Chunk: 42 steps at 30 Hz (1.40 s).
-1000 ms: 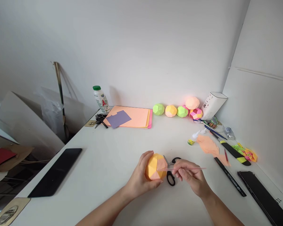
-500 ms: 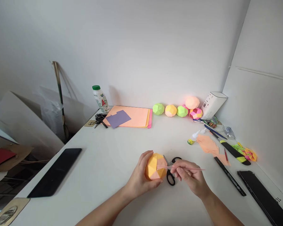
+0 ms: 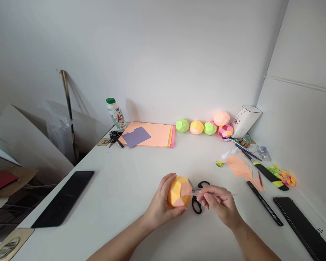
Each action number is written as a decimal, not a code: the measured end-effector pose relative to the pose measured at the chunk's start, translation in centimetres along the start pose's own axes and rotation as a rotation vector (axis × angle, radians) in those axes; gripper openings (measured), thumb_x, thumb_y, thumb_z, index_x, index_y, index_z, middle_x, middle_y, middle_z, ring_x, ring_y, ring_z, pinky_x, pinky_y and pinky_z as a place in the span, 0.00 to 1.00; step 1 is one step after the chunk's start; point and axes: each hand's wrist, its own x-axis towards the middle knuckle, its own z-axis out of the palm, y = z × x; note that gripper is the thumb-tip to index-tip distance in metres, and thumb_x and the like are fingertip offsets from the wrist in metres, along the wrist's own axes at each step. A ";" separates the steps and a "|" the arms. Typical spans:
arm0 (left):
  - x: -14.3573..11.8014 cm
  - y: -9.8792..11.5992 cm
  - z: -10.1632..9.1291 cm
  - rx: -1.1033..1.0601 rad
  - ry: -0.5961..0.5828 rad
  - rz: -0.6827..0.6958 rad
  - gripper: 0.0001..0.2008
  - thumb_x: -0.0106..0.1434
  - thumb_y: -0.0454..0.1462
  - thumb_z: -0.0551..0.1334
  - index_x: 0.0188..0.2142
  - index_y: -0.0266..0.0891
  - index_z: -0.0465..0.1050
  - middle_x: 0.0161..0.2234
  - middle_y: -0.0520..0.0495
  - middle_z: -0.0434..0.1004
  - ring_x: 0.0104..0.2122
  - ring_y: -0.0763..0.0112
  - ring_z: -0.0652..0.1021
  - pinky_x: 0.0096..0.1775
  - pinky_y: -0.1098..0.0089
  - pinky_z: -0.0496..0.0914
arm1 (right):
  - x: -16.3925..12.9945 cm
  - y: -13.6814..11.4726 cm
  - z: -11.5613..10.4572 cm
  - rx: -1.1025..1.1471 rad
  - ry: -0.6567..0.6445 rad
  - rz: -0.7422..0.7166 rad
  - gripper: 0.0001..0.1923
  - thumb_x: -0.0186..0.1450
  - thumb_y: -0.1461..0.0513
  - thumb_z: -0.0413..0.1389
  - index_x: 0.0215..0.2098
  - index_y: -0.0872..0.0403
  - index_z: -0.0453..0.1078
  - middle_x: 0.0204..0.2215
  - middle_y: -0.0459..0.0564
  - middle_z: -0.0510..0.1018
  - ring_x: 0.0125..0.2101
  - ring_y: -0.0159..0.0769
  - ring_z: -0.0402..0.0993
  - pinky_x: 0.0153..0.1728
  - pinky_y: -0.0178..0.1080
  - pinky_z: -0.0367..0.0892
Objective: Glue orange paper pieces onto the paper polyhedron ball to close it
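I'm cupping the paper ball [image 3: 178,191] in my left hand [image 3: 161,204] to steady it while my right hand [image 3: 220,204] is pinching a thin stick [image 3: 214,195] against its seam.

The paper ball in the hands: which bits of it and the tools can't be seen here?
Head view only:
- Paper ball: far side hidden by the left hand.
- Thin stick: its tip at the ball is too small and blurred.
- Scissors: partly behind the right hand.

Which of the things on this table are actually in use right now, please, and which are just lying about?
In use: left hand holding paper ball; right hand holding thin stick.

Lying about: scissors, glue bottle, paper stack, finished balls, drink bottle.
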 end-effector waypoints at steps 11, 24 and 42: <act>-0.4 -0.7 0.2 0.097 0.007 0.031 0.41 0.56 0.40 0.68 0.63 0.47 0.46 0.61 0.36 0.51 0.60 0.49 0.61 0.55 0.48 0.66 | -0.1 0.0 0.4 0.047 0.019 -0.036 0.08 0.67 0.62 0.55 0.40 0.48 0.77 0.27 0.48 0.81 0.21 0.29 0.72 0.21 0.32 0.69; -0.1 -0.2 0.0 -0.117 -0.059 0.071 0.41 0.56 0.51 0.67 0.62 0.49 0.49 0.60 0.38 0.54 0.60 0.48 0.61 0.56 0.47 0.64 | 0.4 0.9 0.0 -0.320 0.146 -0.235 0.13 0.70 0.62 0.49 0.50 0.46 0.71 0.47 0.53 0.78 0.49 0.42 0.72 0.49 0.49 0.70; -0.5 -0.6 1.1 -0.003 -0.081 0.216 0.39 0.60 0.56 0.59 0.64 0.49 0.46 0.59 0.35 0.51 0.59 0.49 0.63 0.52 0.49 0.68 | -0.3 1.9 3.9 -0.290 -0.064 0.000 0.24 0.69 0.54 0.49 0.62 0.46 0.53 0.64 0.54 0.59 0.65 0.43 0.52 0.64 0.52 0.52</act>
